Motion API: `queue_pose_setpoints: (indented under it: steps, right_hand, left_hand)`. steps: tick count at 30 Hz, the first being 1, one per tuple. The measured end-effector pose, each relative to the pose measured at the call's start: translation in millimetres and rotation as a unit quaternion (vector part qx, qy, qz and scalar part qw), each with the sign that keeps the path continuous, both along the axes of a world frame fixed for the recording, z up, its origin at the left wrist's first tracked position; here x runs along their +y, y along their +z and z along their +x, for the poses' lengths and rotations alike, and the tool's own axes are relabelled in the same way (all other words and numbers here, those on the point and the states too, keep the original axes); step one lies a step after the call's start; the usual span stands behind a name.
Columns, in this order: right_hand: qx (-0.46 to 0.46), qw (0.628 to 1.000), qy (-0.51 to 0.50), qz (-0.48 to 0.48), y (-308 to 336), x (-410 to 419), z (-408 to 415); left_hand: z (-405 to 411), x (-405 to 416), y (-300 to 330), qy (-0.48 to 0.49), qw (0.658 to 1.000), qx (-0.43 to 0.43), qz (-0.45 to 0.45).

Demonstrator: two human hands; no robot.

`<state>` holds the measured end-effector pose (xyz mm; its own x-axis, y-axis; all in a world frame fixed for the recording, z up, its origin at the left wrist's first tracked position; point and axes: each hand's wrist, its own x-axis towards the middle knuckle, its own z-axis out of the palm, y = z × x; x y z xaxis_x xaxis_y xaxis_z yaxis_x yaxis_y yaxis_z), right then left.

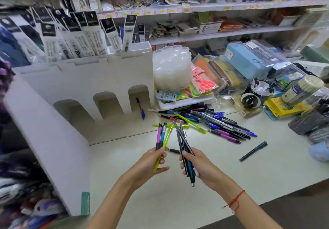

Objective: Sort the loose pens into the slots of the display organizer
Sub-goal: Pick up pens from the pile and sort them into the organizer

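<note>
The left hand (156, 161) gripped bright pens (162, 136) and the right hand (191, 164) a darker bundle (183, 145) above the tabletop (222, 166), light, stiff, smooth barrels probably best pinched mid-shaft before the organizer (85, 79).

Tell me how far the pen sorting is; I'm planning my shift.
Barely begun: one blue pen lies in the white cardboard organizer's right slot. Left hand holds colourful pens, right hand dark ones. The heap of loose pens remains.
</note>
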<state>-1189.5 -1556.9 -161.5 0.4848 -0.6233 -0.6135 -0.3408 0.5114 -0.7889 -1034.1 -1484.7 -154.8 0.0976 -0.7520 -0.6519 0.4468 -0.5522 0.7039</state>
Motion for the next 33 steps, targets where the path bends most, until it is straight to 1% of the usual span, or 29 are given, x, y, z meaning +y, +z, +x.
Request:
queue_pose_setpoints:
  steps: [2,3,4,6,9,12,14,16,18,20,23,24,27,30,33]
  right_hand:
    - [-0.016,0.999,-0.047,0.005,8,9,18]
    - [-0.006,0.999,-0.047,-0.013,12,13,25]
    - [0.018,0.998,-0.032,-0.047,15,17,32]
    - [0.079,0.987,0.017,-0.138,19,27,41]
    - [0.135,0.950,0.098,-0.263,24,47,50]
    - [0.157,0.909,0.147,-0.358,31,67,57]
    - [0.176,0.883,0.166,-0.401,40,79,59]
    - [0.181,0.867,0.187,-0.424,50,91,60]
    - [0.171,0.867,0.216,-0.415,59,101,60]
    - [0.149,0.881,0.236,-0.381,68,111,58]
    - [0.088,0.914,0.240,-0.316,90,130,56]
    - [0.074,0.914,0.244,-0.315,97,138,55]
    - [0.075,0.894,0.262,-0.356,115,172,64]
    - [0.100,0.864,0.266,-0.416,132,210,86]
    - [0.100,0.853,0.269,-0.436,150,245,111]
  left_hand:
    - [-9,8,6,-0.010,0.999,-0.040,0.000]
    - [-11,11,7,-0.015,0.998,-0.059,-0.003]
    - [-12,15,8,-0.011,0.997,-0.081,-0.007]
    - [-9,22,13,0.030,0.991,-0.128,-0.012]
    - [1,31,25,0.117,0.977,-0.173,-0.038]
    - [7,41,39,0.151,0.971,-0.170,-0.073]
    - [9,50,47,0.172,0.966,-0.176,-0.082]
    - [11,60,52,0.189,0.959,-0.190,-0.095]
    - [13,70,54,0.202,0.953,-0.197,-0.112]
    - [15,82,57,0.208,0.947,-0.206,-0.131]
    - [17,106,66,0.215,0.937,-0.212,-0.175]
    - [18,117,71,0.219,0.934,-0.212,-0.188]
    - [25,151,92,0.234,0.925,-0.200,-0.222]
    - [38,186,113,0.254,0.915,-0.204,-0.238]
    - [57,217,130,0.255,0.910,-0.215,-0.247]
